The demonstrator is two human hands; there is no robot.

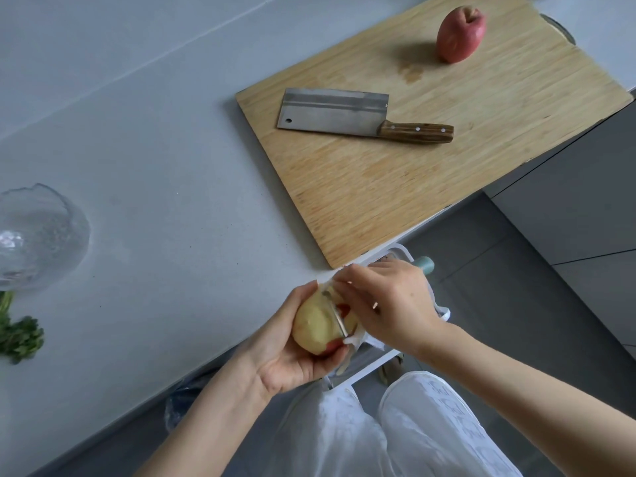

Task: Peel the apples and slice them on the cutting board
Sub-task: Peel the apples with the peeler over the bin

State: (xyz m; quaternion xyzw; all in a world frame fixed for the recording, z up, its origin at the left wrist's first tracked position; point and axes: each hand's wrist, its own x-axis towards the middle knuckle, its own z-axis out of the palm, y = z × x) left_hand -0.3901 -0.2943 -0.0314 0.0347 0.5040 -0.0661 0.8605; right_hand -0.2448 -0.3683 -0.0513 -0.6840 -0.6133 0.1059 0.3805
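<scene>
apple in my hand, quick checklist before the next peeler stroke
1. Left hand grips the half-peeled apple: ok.
2. Right hand holds the peeler, blade on the apple: ok.
3. Left hand clear of the blade's path: cannot tell.
4. Bin below to catch peel: ok.
5. Skin all off: not ok, red patches show.
6. Cleaver lies flat on the cutting board, away from both hands: ok.

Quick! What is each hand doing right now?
Left hand: holding the partly peeled apple.
Right hand: gripping the peeler against that apple.
</scene>
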